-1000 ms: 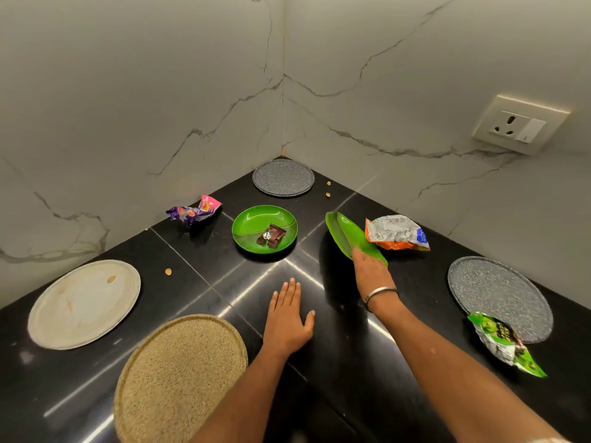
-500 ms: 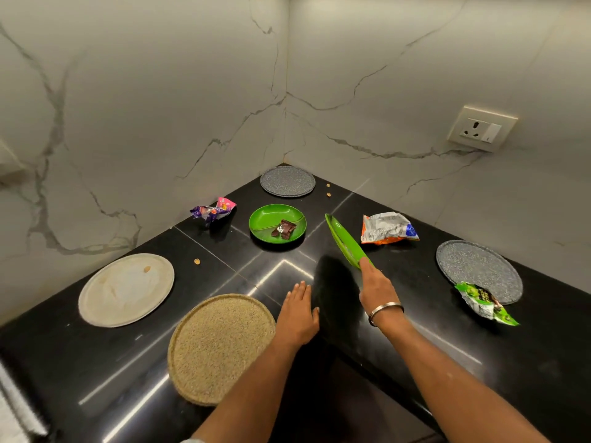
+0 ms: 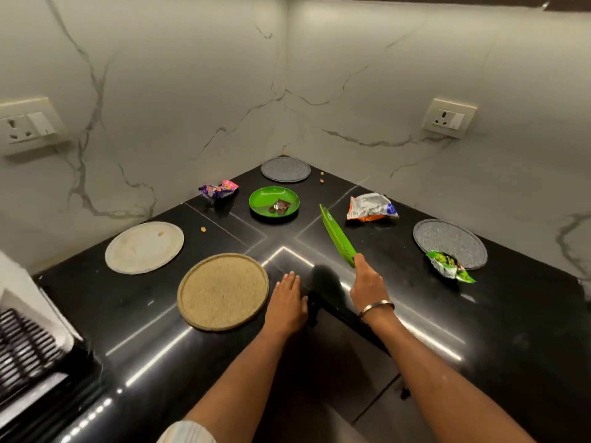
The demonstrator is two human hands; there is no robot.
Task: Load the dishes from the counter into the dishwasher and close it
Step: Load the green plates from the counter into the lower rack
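Dishes lie spread over the black corner counter, and from the head view I see my right hand pinching the near rim of a green plate, fingers curled on it, so that the plate stands tilted on edge in the air above the counter with its far end toward the corner. My left hand lies flat on the counter with straight fingers, holding nothing, just beside the tan woven plate. A second green plate sits flat farther back with a dark wrapper in it, a grey plate lies in the corner, a cream plate at the left, and another grey plate at the right with a green packet overlapping its near edge. A purple wrapper and a silver-orange packet lie on the counter too. Compared with half a second ago, the held plate has come nearer to me and stands steeper, my left hand has stayed put, and the view has pulled back: a left wall socket and a dark rack at the lower left now show.
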